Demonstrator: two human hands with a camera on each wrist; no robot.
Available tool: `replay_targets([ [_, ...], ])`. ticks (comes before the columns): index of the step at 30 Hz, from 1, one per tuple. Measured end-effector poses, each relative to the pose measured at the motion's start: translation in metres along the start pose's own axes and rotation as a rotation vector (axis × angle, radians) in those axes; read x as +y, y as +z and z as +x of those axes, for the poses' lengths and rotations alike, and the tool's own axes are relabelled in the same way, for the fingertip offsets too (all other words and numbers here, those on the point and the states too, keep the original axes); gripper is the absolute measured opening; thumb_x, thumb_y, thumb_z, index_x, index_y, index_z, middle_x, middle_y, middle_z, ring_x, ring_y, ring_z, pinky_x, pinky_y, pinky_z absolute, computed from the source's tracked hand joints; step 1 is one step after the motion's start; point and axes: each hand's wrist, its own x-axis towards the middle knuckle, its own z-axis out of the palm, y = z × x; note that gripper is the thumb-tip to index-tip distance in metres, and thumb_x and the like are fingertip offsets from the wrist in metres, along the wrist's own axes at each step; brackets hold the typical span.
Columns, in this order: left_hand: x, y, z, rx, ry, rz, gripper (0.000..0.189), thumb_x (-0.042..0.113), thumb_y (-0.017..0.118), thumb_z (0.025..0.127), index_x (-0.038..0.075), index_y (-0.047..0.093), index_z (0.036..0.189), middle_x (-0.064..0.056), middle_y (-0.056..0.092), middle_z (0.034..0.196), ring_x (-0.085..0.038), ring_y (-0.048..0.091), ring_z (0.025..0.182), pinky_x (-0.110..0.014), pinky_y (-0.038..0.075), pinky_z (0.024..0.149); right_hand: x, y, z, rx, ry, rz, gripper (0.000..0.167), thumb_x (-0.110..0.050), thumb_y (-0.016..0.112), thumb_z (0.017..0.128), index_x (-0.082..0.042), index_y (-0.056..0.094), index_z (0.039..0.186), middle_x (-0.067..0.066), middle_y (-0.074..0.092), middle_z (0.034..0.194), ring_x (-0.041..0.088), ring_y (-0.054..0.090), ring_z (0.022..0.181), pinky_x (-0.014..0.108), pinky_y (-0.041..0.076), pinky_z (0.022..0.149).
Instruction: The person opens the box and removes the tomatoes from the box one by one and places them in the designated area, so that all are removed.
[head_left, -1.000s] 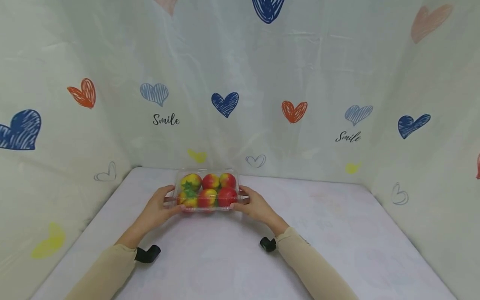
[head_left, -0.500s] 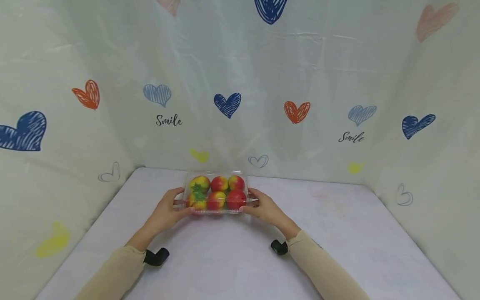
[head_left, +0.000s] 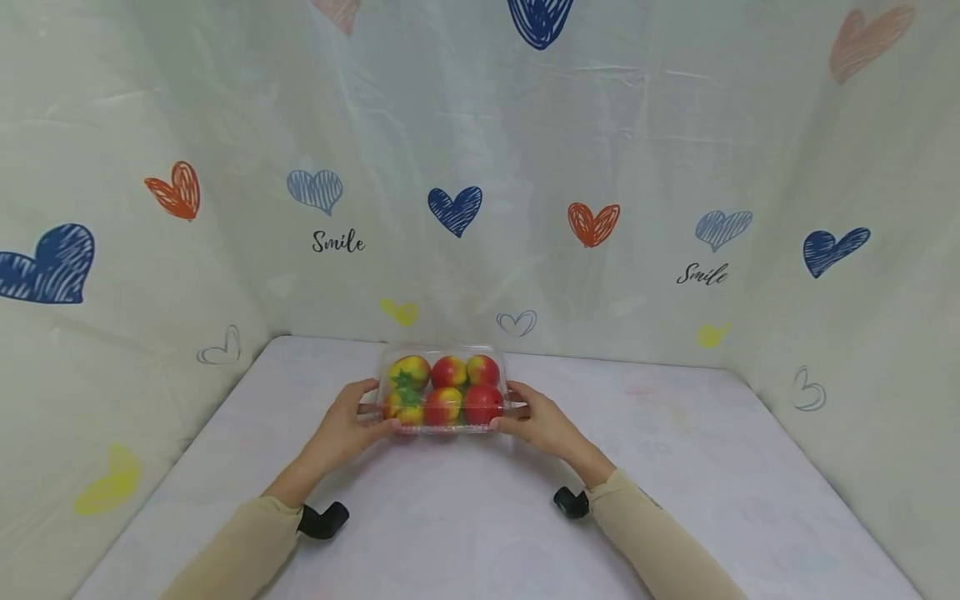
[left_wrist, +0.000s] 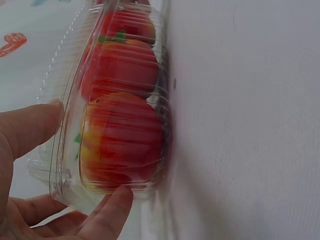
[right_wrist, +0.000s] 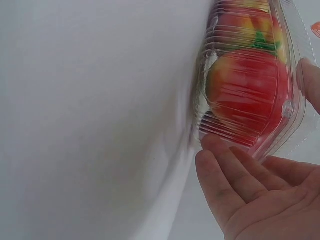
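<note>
A clear plastic clamshell box (head_left: pixel 450 430) with several red and yellow fruits inside is between my two hands near the back of the table. The fruits look like apples or peaches, some with green leaves. My left hand (head_left: pixel 347 429) grips the box's left end, thumb at the front rim and fingers along the end wall. At the other end, my right hand (head_left: pixel 542 425) grips it the same way. In the left wrist view, a red and yellow fruit (left_wrist: pixel 122 140) shows through the ribbed wall. The right wrist view has a red fruit (right_wrist: pixel 250 95) close to the fingers.
A white cloth covers the table (head_left: pixel 465 517). Behind it hangs a pale curtain (head_left: pixel 525 125) printed with hearts and the word Smile, close behind the box. Black wrist cameras (head_left: pixel 324 521) sit below both wrists.
Both hands and the box have shifted to the right and slightly toward me. The grip on the box stays the same, and the head view has also shifted a little.
</note>
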Motion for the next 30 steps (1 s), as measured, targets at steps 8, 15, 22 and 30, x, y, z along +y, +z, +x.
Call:
replay_targets([
  [8,0.004,0.008,-0.002,0.007,0.029,-0.033,0.079,0.024,0.076,0.083,-0.002,0.031,0.142,-0.024,0.035,0.141,-0.038,0.053,0.117,-0.043,0.054,0.089,0.004,-0.005,-0.008,0.019,0.018,-0.004,0.079,-0.034,0.074,0.084,-0.003,0.035,0.145,0.012,0.053,0.133,0.028,0.060,0.110,0.039,0.056,0.083],
  [15,0.008,0.013,-0.004,0.006,0.012,-0.012,0.081,0.029,0.077,0.082,0.000,0.031,0.142,-0.021,0.036,0.141,-0.036,0.053,0.117,-0.042,0.054,0.088,0.006,-0.007,-0.015,0.033,0.032,0.007,0.078,-0.031,0.074,0.084,-0.002,0.035,0.145,0.012,0.053,0.132,0.028,0.060,0.111,0.040,0.056,0.084],
  [22,0.012,0.018,-0.005,0.002,0.013,-0.049,0.080,0.027,0.078,0.081,-0.001,0.033,0.141,-0.023,0.036,0.141,-0.037,0.054,0.116,-0.040,0.055,0.086,0.011,-0.011,-0.021,0.033,0.043,-0.012,0.079,-0.033,0.074,0.084,-0.003,0.035,0.145,0.012,0.053,0.133,0.028,0.060,0.111,0.040,0.056,0.084],
  [30,0.015,0.026,-0.005,0.009,0.047,-0.070,0.074,0.018,0.078,0.081,-0.001,0.035,0.139,-0.022,0.036,0.139,-0.037,0.055,0.114,-0.039,0.056,0.085,0.015,-0.017,-0.027,0.026,0.026,0.018,0.079,-0.030,0.074,0.085,0.000,0.033,0.146,0.015,0.052,0.133,0.030,0.059,0.112,0.041,0.055,0.086],
])
